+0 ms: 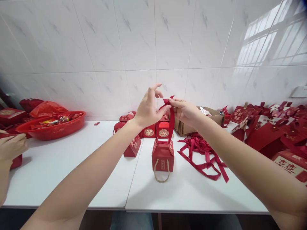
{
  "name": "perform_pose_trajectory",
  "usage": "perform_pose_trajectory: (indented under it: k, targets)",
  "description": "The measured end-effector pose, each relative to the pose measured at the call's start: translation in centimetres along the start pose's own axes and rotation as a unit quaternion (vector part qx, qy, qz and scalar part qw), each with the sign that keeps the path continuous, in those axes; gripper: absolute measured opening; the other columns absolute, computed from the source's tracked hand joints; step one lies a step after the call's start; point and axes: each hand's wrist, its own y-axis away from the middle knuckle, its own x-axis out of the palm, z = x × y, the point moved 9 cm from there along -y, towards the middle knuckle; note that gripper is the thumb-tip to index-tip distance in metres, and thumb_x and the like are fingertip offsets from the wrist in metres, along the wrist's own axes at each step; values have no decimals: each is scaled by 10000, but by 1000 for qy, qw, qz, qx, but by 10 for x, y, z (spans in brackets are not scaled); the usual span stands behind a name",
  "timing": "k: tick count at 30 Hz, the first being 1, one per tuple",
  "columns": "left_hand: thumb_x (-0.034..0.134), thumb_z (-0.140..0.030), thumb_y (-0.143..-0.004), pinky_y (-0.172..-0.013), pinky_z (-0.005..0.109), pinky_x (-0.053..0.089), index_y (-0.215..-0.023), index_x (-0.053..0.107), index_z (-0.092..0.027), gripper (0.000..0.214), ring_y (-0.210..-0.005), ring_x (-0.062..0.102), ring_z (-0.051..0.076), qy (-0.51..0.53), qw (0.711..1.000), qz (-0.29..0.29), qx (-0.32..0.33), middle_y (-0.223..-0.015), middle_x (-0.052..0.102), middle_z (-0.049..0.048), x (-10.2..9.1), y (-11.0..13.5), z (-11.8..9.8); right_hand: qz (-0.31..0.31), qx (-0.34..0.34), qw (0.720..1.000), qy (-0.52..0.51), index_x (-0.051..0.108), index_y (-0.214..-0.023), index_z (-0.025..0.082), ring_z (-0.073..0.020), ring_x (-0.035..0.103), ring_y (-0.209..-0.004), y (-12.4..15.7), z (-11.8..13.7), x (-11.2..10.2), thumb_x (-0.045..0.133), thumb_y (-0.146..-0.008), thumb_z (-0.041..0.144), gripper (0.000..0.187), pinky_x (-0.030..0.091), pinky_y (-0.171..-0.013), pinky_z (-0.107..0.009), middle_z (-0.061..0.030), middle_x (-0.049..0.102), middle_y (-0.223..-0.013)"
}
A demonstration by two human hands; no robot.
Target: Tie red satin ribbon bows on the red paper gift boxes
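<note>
A small red gift box [163, 156] stands upright on the white table in front of me, a twisted rope handle [161, 180] hanging from its near side. From its top a dark red ribbon [171, 123] rises to my hands. My right hand [183, 110] pinches the ribbon's upper end between thumb and fingers, above the box. Close to its left is my left hand [151, 105], fingers raised and apart, its thumb stretched towards the ribbon; whether the thumb touches it I cannot tell. More loose red ribbons [203, 150] lie heaped to the right of the box.
Behind stand several red boxes [148, 132] and a cardboard carton [186, 127]. Many red gift boxes [257, 134] crowd the right side. Left is a red basin [51, 132] of wrapped sweets. At the far left edge, another person's hand [13, 147] holds a red box.
</note>
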Motion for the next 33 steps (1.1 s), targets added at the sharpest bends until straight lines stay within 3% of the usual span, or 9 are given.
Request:
perform_pose_trajectory:
  k: [2,5,7,11,13,15,17,21,33]
  targets:
    - [671,-363,-741,-832,344,464,-1324,302,-189,711,-1027,563,205,95,987,80,-106,-1130,588,110,14,9,18,5,-18,999,32,640,-761,172,-92,562,-651,3,4,0,704,-735,283,131,465,-663,-238,13,606,-685]
    - [589,-439,-797,-859,369,471,-1163,527,-182,452,-994,597,211,232,916,238,-225,-1070,634,87,40,32,28,28,-56,986,152,637,-799,173,-116,585,-654,11,13,3,614,-812,374,203,470,-647,-268,-11,631,-719]
    - [571,-447,-810,-869,370,473,-1021,622,-171,351,-946,619,203,299,875,273,-264,-999,668,69,44,41,27,24,-141,946,292,646,-792,167,-133,590,-683,19,28,4,545,-857,378,243,466,-647,-281,-34,642,-759]
    - [631,-366,-777,-835,325,483,-922,641,-175,240,-889,636,173,341,854,226,-322,-954,691,49,38,46,37,34,-391,737,550,681,-847,174,-161,583,-790,44,50,20,510,-877,242,186,462,-725,-320,-73,652,-880]
    - [626,-313,-770,-819,314,484,-909,639,-178,195,-878,637,169,331,853,221,-338,-947,693,44,37,48,41,59,-450,640,620,677,-929,192,-169,577,-828,51,42,27,480,-897,210,200,454,-774,-347,-76,651,-906]
    - [585,-249,-766,-796,307,485,-877,639,-175,144,-846,636,163,318,854,218,-348,-901,691,32,37,51,45,69,-470,576,665,666,-965,194,-171,571,-845,52,33,32,465,-913,208,209,447,-795,-357,-75,649,-897]
    - [519,-185,-753,-782,305,485,-829,637,-170,140,-814,630,156,310,856,211,-355,-850,682,22,36,52,49,69,-475,541,691,658,-989,175,-172,567,-854,52,27,35,458,-920,205,214,446,-793,-348,-81,647,-896]
    - [479,-141,-745,-835,311,469,-848,643,-182,198,-881,621,155,321,859,210,-338,-906,674,17,37,51,46,54,-478,524,703,649,-1009,152,-174,557,-874,52,25,40,449,-923,193,221,448,-794,-333,-87,643,-898]
    - [658,-213,-729,-863,343,482,-889,638,-159,170,-859,634,153,396,838,179,-330,-914,675,41,46,46,37,6,-450,546,707,642,-1044,171,-204,531,-929,52,18,32,423,-935,215,250,427,-804,-352,-105,626,-946]
